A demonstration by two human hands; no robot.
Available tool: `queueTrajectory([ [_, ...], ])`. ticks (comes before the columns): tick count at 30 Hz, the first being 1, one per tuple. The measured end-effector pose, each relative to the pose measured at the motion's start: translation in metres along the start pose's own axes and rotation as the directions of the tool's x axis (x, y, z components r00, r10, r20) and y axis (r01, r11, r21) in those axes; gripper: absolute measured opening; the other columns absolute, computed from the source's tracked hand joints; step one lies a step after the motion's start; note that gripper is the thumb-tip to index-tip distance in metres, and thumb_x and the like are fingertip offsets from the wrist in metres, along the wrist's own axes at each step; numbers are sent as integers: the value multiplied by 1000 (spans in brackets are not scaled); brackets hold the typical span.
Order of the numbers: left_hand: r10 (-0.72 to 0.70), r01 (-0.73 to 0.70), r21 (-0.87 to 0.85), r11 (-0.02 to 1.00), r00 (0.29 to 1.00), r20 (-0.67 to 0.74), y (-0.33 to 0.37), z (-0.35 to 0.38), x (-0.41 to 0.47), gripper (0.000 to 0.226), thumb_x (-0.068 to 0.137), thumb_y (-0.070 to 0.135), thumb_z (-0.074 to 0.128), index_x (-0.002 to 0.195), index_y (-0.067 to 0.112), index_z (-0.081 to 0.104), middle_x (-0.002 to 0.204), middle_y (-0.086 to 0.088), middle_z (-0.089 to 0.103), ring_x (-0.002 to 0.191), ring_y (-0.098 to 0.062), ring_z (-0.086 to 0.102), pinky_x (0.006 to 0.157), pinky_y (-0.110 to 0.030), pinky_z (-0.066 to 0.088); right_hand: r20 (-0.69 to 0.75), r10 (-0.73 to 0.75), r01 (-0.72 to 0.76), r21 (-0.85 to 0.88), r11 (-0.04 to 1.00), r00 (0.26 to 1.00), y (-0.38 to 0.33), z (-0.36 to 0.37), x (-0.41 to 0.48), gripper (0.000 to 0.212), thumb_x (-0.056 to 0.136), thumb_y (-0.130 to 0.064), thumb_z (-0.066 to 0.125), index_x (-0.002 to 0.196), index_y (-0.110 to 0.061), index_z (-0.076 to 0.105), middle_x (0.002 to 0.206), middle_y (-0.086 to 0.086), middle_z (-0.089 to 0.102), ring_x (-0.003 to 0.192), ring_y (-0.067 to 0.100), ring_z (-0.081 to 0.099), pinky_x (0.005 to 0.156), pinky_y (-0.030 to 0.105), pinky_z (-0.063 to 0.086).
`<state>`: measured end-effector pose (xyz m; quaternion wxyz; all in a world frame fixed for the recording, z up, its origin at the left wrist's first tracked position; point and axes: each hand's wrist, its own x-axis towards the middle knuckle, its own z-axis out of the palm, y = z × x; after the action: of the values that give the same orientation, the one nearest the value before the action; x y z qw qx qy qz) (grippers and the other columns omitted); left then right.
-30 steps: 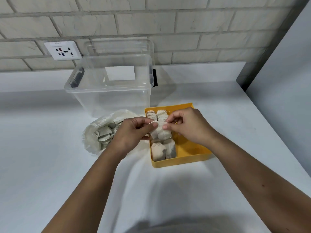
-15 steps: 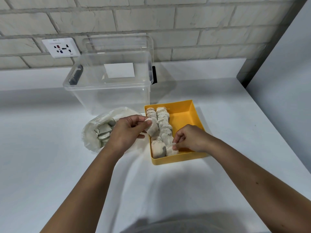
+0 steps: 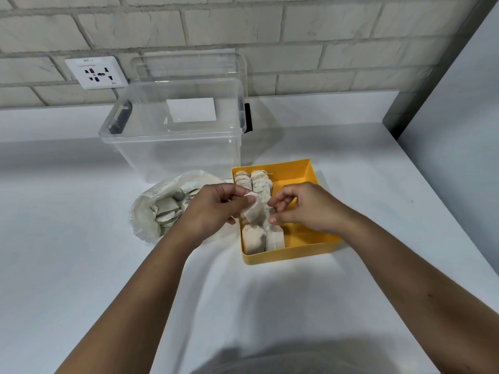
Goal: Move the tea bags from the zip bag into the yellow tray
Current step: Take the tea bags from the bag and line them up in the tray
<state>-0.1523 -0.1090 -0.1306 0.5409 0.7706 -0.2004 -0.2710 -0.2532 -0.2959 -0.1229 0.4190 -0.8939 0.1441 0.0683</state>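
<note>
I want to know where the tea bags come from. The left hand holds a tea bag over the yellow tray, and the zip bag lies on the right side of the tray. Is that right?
Not quite. The head view shows the zip bag on the left side of the yellow tray, not the right. The left hand does hold a tea bag over the tray.

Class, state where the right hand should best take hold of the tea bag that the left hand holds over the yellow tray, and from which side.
Pinch the tea bag by its free right edge, coming from the right. The left hand pinches its upper left corner, so the flat pouch hangs tilted, with that edge facing the right hand.
</note>
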Motion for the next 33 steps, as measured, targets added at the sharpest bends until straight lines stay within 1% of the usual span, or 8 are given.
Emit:
queueTrajectory([
  [5,38,-43,59,997,996,85,11,14,1,8,86,23,76,93,19,78,65,9,63,57,-1,52,58,-14,46,-27,-48,47,-30,998,999,-9,0,-5,13,77,-35,80,78,-26,71,69,-13,62,56,-10,51,55,9,34],
  [9,110,-102,272,957,994,-12,-1,14,0,3,84,29,77,87,31,77,66,24,65,65,6,55,60,-5,37,59,70,-67,-56,996,996,5,3,-7,17,77,-34,80,72,-23,69,73,-5,69,72,9,63,68,28,47],
  [13,298,-224,723,654,954,26,-15,19,-4,11,84,36,74,95,35,78,89,11,57,96,-14,53,72,-23,36,153,190,-179,-86,980,970,17,8,-8,22,77,-35,79,79,-14,73,87,6,75,92,26,68,88,43,51],
  [18,265,-148,894,424,964,34,-10,30,-8,27,86,50,65,103,31,75,108,-2,58,109,-23,50,92,-35,39,210,292,-262,-160,952,933,13,13,-6,22,79,-36,78,71,-17,69,70,-1,61,70,14,53,59,26,38],
  [23,232,-104,957,272,972,40,-12,30,-6,36,88,52,61,117,32,68,123,-1,54,120,-24,45,103,-38,33,201,305,-266,-198,943,931,16,17,-3,25,79,-34,78,66,-19,63,65,-3,55,67,13,50,55,24,35],
  [26,256,-91,954,285,967,15,-17,31,-6,30,88,48,61,108,29,73,115,-4,58,113,-27,50,97,-39,36,177,288,-260,-168,951,941,18,19,0,22,78,-32,80,74,-14,69,69,-1,60,68,13,53,58,24,38],
  [30,333,-61,965,255,943,-29,-25,28,-7,14,71,35,76,69,21,77,81,-6,61,80,-31,59,74,-41,46,136,266,-245,-152,957,954,22,22,2,21,75,-31,82,80,-14,71,78,-3,68,76,13,60,65,25,43],
  [33,380,-53,967,250,924,-47,-32,27,-6,16,71,36,74,70,20,77,81,-6,60,81,-32,57,74,-43,44,90,244,-231,-140,963,965,23,24,3,21,72,-31,84,83,-17,72,76,-11,66,78,8,61,65,22,44],
])
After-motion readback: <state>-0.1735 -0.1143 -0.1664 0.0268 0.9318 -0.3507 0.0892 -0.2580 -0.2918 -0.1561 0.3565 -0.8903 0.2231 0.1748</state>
